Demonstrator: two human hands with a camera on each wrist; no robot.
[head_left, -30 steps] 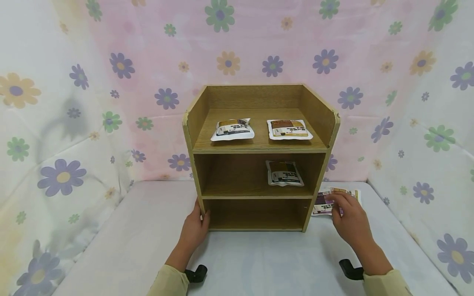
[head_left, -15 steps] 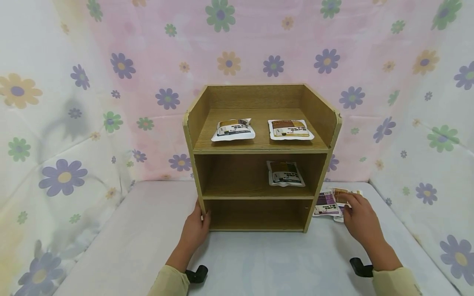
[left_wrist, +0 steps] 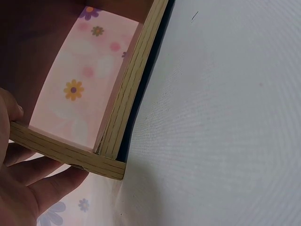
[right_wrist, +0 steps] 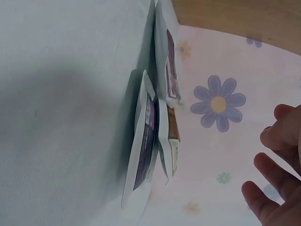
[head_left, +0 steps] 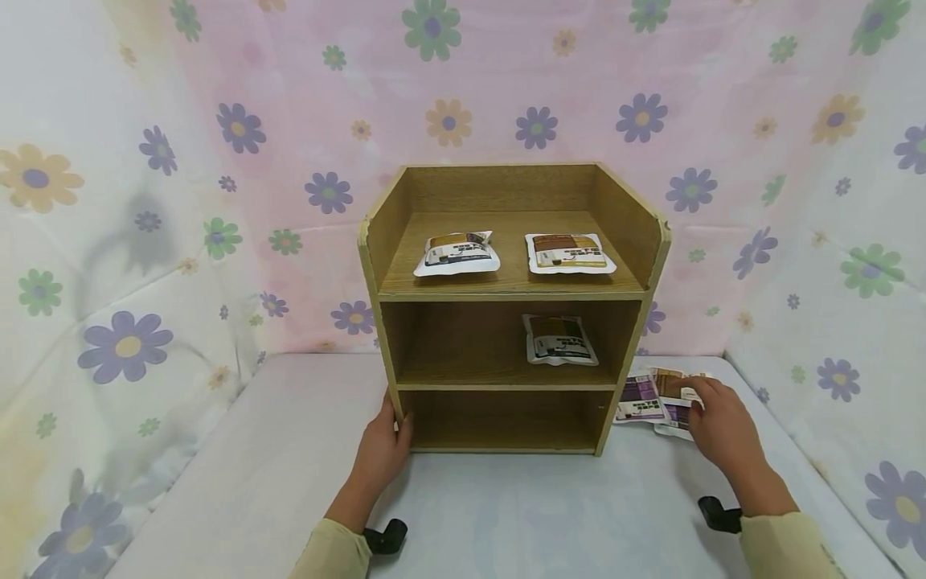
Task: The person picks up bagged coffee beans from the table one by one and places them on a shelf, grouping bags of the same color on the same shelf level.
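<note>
L hand (head_left: 383,446) is gripping the tan three-tier wooden shelf (head_left: 499,296), steadying it; R hand (head_left: 727,426) is hovering, loose-fingered, by flat purple-/brown-labelled white pouches (head_left: 640,398) right of it; pinching edges prob. best.

Brown wooden shelf (head_left: 506,296) on white table (head_left: 506,515); rectangular white-edged pouches (head_left: 457,254): two top, one mid-tier right, three right of shelf.

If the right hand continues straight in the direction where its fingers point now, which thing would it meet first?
The right hand would probably meet the brown-labelled packet first; its wrist view shows them apart, though the depth is unclear.
</note>
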